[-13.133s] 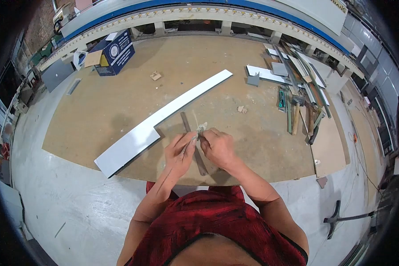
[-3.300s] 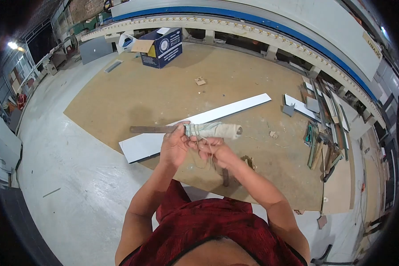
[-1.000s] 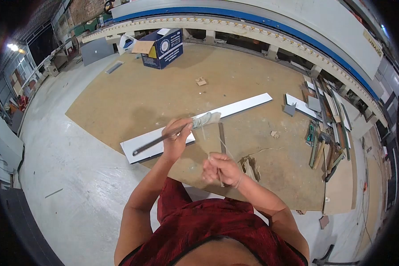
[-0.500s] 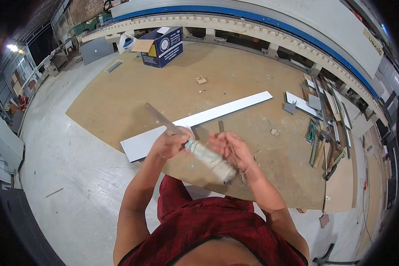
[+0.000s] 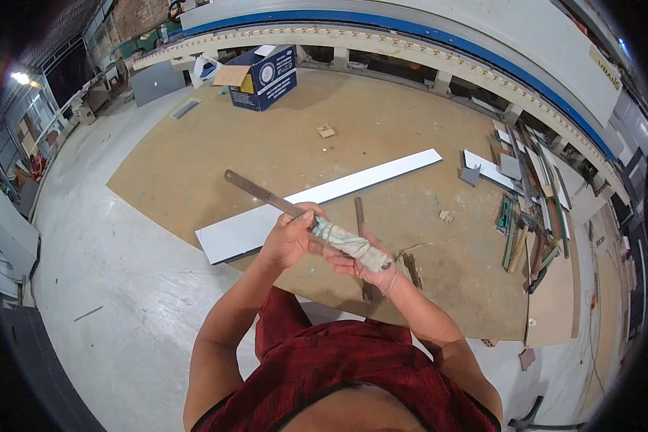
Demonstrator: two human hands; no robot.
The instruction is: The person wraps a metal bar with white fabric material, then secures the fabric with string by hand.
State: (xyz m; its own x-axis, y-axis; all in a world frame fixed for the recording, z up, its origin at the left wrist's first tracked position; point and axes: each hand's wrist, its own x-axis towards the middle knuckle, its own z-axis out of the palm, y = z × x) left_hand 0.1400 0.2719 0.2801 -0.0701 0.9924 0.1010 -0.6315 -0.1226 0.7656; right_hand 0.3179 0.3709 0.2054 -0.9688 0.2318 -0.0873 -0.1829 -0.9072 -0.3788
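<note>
A flat, dull metal bar point(image 5: 263, 193) with a handle wrapped in pale cloth point(image 5: 353, 246) is held at a slant in front of me. My left hand point(image 5: 288, 234) is closed around it where the bare metal meets the wrapping. Beneath the wrapped handle, my right hand point(image 5: 358, 265) cradles it, with the handle lying across the palm and the fingers partly hidden. A narrow dark metal strip point(image 5: 359, 209) lies on the brown board, partly covered by my right hand. Beyond my hands lies a long white panel strip point(image 5: 367, 176), wider at its left part.
The brown board point(image 5: 403, 115) lies over the pale floor point(image 5: 115, 288). A blue carton point(image 5: 273, 83) stands at the back, before a long machine point(image 5: 410, 36). Scrap strips, a hammer point(image 5: 529, 219) and other tools lie at the right. A dark piece point(image 5: 412, 270) lies near my right wrist.
The wrapped handle has swung up and is less blurred. My right hand has moved from beside the handle to underneath it, and the bar's far end has shifted slightly left.
</note>
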